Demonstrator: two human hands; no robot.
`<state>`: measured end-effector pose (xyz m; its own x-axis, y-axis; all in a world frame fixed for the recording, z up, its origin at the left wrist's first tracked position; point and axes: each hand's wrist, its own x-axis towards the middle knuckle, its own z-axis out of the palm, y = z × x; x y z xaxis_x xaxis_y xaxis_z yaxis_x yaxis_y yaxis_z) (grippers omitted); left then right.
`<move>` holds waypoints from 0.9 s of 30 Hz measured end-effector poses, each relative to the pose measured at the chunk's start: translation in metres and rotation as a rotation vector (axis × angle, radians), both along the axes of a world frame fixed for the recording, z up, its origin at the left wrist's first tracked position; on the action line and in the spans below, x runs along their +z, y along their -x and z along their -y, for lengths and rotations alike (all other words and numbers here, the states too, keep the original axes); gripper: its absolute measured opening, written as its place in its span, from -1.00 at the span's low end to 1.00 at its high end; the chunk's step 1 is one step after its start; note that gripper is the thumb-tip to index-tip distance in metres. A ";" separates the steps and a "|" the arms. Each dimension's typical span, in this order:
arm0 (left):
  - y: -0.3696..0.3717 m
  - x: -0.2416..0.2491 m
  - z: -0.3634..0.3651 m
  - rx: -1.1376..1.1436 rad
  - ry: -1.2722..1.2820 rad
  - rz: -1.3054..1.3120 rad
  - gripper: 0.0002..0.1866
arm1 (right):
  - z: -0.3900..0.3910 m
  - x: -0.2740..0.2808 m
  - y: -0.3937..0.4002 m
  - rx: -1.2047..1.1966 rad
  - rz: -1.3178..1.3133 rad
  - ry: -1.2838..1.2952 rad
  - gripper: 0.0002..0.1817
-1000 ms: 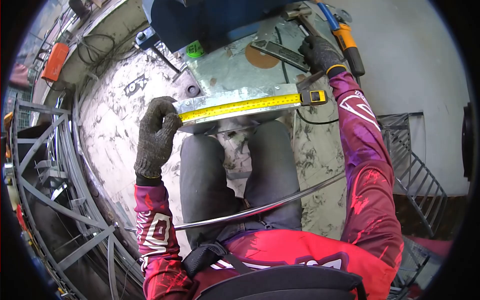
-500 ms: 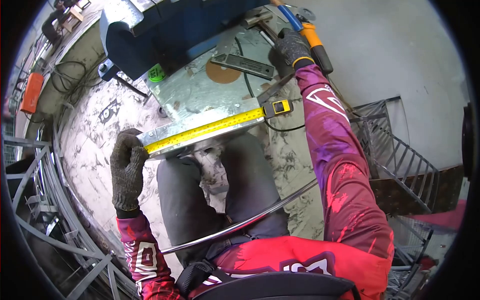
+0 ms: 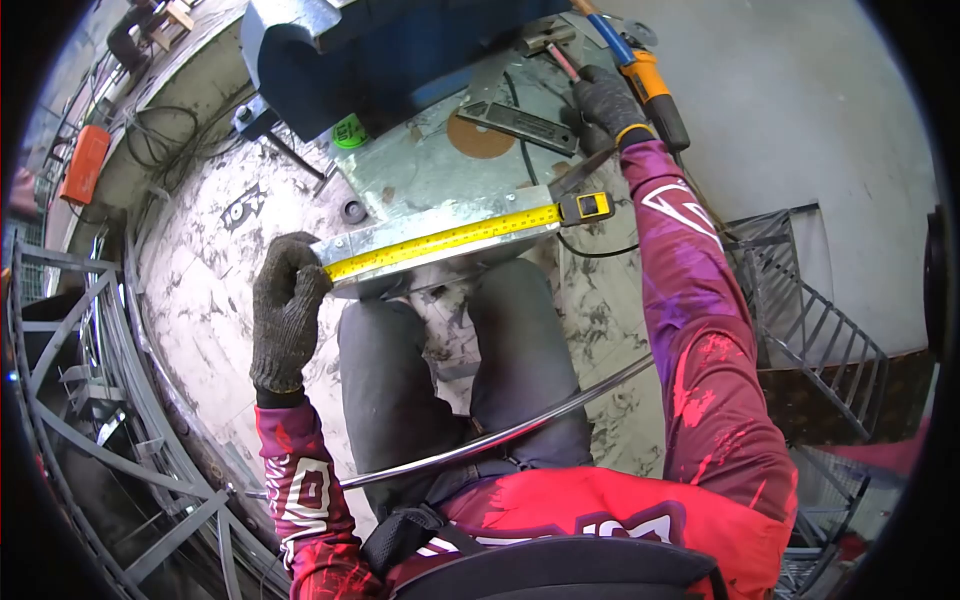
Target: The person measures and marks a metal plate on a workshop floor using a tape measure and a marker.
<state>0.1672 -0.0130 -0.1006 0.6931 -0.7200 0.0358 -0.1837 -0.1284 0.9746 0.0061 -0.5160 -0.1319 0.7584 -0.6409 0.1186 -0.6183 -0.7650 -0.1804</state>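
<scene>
My left hand (image 3: 287, 312), in a dark knit glove, pinches the end of a yellow tape measure (image 3: 450, 238) at the left corner of a galvanized metal sheet (image 3: 420, 180). The tape lies along the sheet's near edge, and its yellow case (image 3: 590, 207) rests at the right corner. My gloved right hand (image 3: 607, 100) reaches over the far right of the sheet. Its fingers curl beside a thin reddish stick (image 3: 566, 60) and an orange-and-blue handled tool (image 3: 655, 85). Whether it grips either one is unclear. The sheet sits just past my knees.
A flat metal bar (image 3: 520, 118) and an orange disc (image 3: 478, 135) lie on the sheet, below a blue machine (image 3: 400, 50). A curved metal rod (image 3: 520, 425) crosses my lap. Welded steel frames (image 3: 90, 400) stand at left, and metal grates (image 3: 810, 300) at right.
The view has swung, so the sheet and tape sit differently in frame. My left hand stays on the tape end. My right hand stays by the tools at the sheet's far right.
</scene>
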 end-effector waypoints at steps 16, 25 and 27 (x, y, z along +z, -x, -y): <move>-0.003 -0.005 0.001 -0.008 0.055 0.000 -0.92 | -0.039 0.011 -0.004 -0.136 0.030 -0.559 -0.59; 0.000 0.000 0.003 0.023 0.038 -0.006 -0.93 | -0.025 -0.003 -0.010 0.021 0.385 -0.190 -0.65; -0.001 0.010 0.004 0.004 -0.008 0.243 -0.91 | -0.032 0.022 -0.004 0.037 0.452 -0.335 -0.68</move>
